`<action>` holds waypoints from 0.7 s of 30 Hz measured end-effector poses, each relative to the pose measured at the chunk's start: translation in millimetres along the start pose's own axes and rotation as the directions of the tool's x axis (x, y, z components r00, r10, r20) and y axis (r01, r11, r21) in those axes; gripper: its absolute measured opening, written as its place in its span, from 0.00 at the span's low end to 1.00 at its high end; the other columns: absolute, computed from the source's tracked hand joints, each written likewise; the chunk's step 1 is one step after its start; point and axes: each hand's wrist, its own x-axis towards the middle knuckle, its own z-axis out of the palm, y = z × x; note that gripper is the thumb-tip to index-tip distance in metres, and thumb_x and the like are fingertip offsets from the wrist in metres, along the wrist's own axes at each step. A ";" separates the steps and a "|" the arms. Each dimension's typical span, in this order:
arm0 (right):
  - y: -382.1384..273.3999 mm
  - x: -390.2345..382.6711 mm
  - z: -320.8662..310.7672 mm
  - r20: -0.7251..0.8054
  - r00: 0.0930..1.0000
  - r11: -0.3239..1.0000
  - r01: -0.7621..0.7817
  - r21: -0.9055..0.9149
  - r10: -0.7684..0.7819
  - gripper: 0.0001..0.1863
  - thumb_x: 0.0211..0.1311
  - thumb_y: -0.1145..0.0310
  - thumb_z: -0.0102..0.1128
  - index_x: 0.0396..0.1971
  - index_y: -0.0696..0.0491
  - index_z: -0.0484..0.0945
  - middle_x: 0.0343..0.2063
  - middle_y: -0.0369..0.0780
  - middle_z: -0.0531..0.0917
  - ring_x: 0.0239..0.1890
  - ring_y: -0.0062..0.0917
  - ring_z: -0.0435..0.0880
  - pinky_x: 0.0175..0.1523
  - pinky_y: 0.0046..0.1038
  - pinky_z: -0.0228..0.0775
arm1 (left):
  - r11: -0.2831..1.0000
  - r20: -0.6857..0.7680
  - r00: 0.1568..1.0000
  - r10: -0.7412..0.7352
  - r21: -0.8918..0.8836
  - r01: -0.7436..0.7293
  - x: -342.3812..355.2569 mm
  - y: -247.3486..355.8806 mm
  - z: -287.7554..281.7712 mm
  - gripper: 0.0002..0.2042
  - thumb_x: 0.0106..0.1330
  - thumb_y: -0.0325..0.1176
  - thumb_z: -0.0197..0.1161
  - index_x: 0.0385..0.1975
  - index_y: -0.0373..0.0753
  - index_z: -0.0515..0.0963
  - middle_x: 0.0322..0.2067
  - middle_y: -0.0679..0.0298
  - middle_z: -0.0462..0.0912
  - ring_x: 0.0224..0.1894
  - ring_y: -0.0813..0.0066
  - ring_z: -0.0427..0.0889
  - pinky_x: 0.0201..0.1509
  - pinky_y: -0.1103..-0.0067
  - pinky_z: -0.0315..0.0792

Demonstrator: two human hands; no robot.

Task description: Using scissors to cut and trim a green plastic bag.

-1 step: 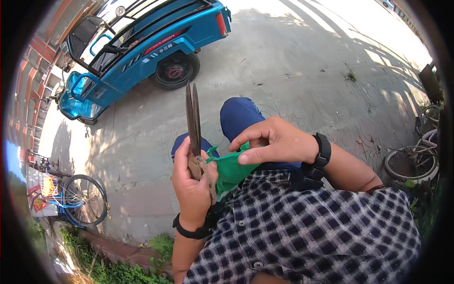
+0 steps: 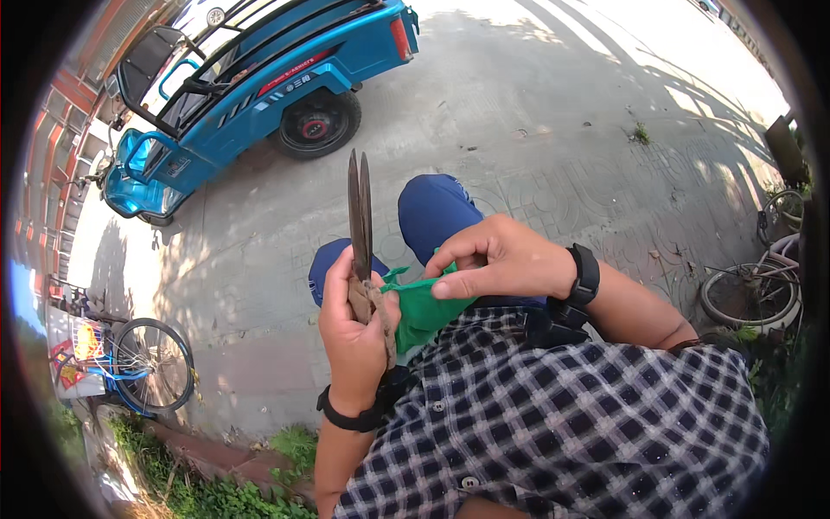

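Note:
My left hand (image 2: 356,350) is closed around the brown-wrapped handles of a pair of scissors (image 2: 360,216). The dark blades point up and away, their tips slightly apart. A piece of green cloth (image 2: 422,313) spans the space between my hands above my lap. Its left edge meets my left fingers beside the handles; whether they pinch it is partly hidden. With thumb and fingertips, my right hand (image 2: 510,261) grips the cloth's upper right edge. The lower part hangs against my checked shirt.
A blue cargo tricycle (image 2: 251,108) is parked ahead on the left. A bicycle (image 2: 156,368) stands at the left, and another bicycle (image 2: 750,294) is at the far right. Green plants (image 2: 233,497) border a low brick edge at lower left. My blue-clad knees (image 2: 437,212) lie beyond my hands.
The scissors have tilted slightly, their tips shifting a little to the right. Both hands keep their holds, and the background has shifted slightly left.

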 end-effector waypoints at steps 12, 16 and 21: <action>97.2 19.5 -8.3 -0.166 0.986 0.895 -0.062 -0.441 -0.014 0.12 0.49 0.61 0.66 0.34 0.48 0.84 0.23 0.36 0.82 0.21 0.23 0.76 0.28 0.24 0.68 | 0.801 0.231 0.831 -0.506 -0.231 0.552 21.7 -100.8 25.1 0.28 0.55 0.19 0.59 0.59 0.37 0.65 0.33 0.69 0.71 0.23 0.89 0.67 0.24 0.91 0.60; 103.9 34.4 -12.2 -0.104 0.987 0.883 -0.154 -0.444 0.120 0.14 0.51 0.55 0.62 0.34 0.46 0.84 0.23 0.39 0.82 0.26 0.33 0.82 0.33 0.32 0.72 | 0.724 0.232 0.792 -0.565 -0.323 0.610 31.6 -117.6 24.8 0.28 0.56 0.19 0.60 0.59 0.36 0.65 0.33 0.69 0.71 0.23 0.89 0.67 0.23 0.91 0.60; 117.9 53.2 -18.6 -0.072 0.997 0.874 -0.058 -0.482 0.026 0.13 0.51 0.57 0.62 0.34 0.47 0.84 0.26 0.40 0.84 0.29 0.35 0.83 0.33 0.33 0.72 | 0.680 0.217 0.747 -0.629 -0.313 0.663 45.0 -126.5 26.2 0.27 0.56 0.19 0.59 0.59 0.35 0.65 0.32 0.69 0.70 0.22 0.89 0.67 0.22 0.91 0.60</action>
